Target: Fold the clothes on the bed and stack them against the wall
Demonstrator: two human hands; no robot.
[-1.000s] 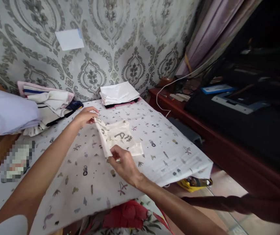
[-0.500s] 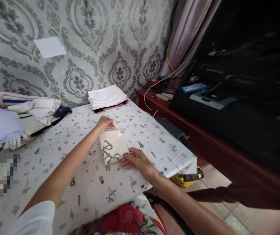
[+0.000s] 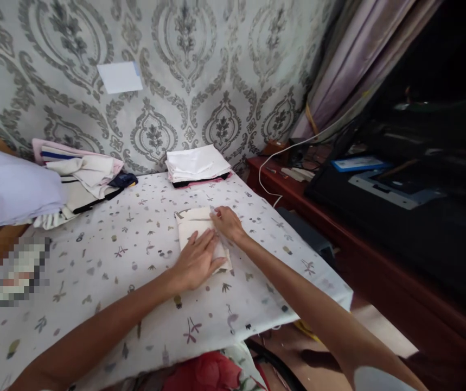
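Left hand (image 3: 198, 262), fingers spread, seemingly steadies the cloth (image 3: 194, 221) inside the tabletop's front edge (image 3: 212, 336); whether right hand (image 3: 228, 222) pinches it is unclear.

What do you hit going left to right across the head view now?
Lavender cloth → navy cloth → cream folded cloth (left hand on it, right hand at its far right corner) → dark gray item → blue-and-white item.
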